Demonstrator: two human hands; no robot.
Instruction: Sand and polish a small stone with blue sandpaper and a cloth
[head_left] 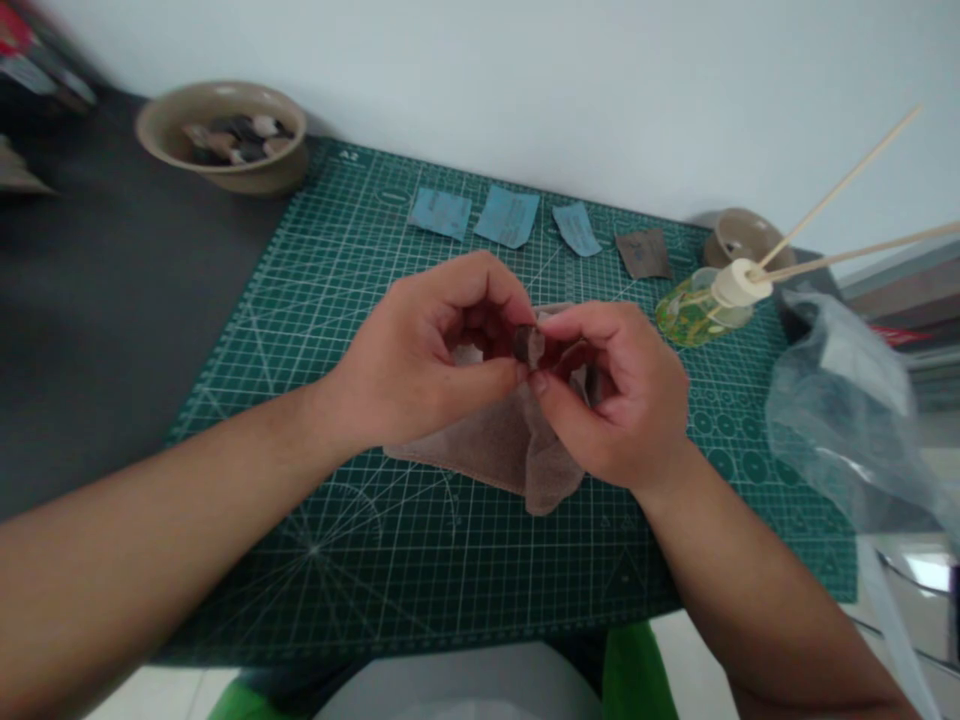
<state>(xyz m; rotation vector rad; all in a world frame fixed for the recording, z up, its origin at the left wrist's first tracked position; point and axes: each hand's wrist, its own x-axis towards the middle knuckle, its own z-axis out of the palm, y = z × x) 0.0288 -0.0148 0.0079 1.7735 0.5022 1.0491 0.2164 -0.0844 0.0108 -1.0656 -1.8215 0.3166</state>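
Hands meet over one green cutting mat (360, 560): left hand (420, 360) and right hand (615, 400) pinch one small dark stone (527, 345) together. Brown cloth (510, 450) lies beneath; three blue sandpaper pieces (507, 215) lie beyond.

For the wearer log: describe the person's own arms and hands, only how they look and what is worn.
Both forearms are bare; no sleeve shows. The left hand and right hand wear no gloves, and no rings, watch or bands are visible. Fingernails look short and unpainted.

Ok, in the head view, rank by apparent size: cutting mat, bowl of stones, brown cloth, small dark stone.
1. Cutting mat
2. Brown cloth, partly hidden by hands; bowl of stones sits farther back, so these two are unsure
3. Small dark stone
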